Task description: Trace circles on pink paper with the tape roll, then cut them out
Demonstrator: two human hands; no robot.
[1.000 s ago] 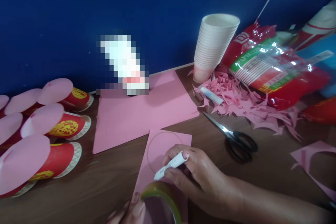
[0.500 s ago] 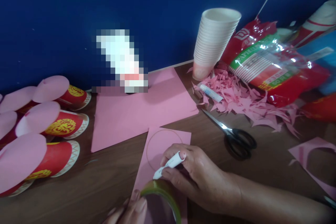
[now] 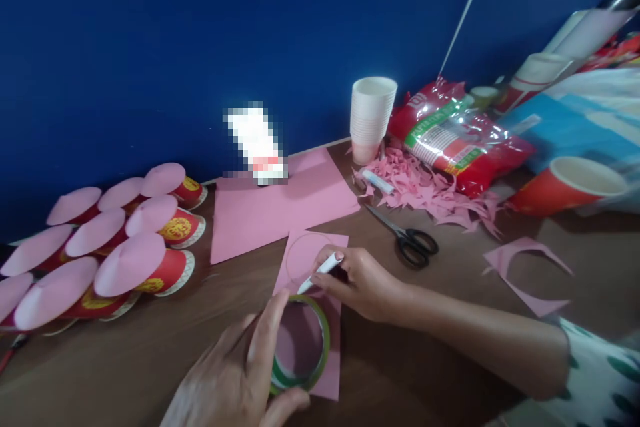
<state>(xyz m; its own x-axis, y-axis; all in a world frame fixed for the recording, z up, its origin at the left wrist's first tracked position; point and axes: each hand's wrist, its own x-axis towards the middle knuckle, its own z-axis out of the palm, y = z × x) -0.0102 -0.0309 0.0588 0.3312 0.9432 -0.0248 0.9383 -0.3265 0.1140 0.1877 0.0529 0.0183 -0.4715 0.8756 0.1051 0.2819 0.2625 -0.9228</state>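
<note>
My left hand [image 3: 233, 363] grips a roll of tape [image 3: 326, 340] that lies flat on a narrow pink paper strip [image 3: 330, 383]. My right hand [image 3: 367, 283] is closed around a white pen [image 3: 323, 270], its tip down at the far rim of the roll. Beyond the roll, a drawn circle [image 3: 300, 238] shows on the strip, partly covered by my right fingers. Past the strip lies a larger pink sheet [image 3: 280, 213]. Black-handled scissors [image 3: 410, 240] rest to the right of my right hand.
Red paper cups with pink cone tops [image 3: 130, 263] lie in rows at left. Pink scraps [image 3: 425, 190], a stack of white cups [image 3: 373, 113], a red cup bag [image 3: 465, 140] and an orange cup [image 3: 555, 190] sit at right. A pink cut-out remnant [image 3: 525, 273] is nearer.
The view has pulled back and now shows more of the table. My left hand has come further into view around the tape roll. The pen tip stays at the roll's far rim.
</note>
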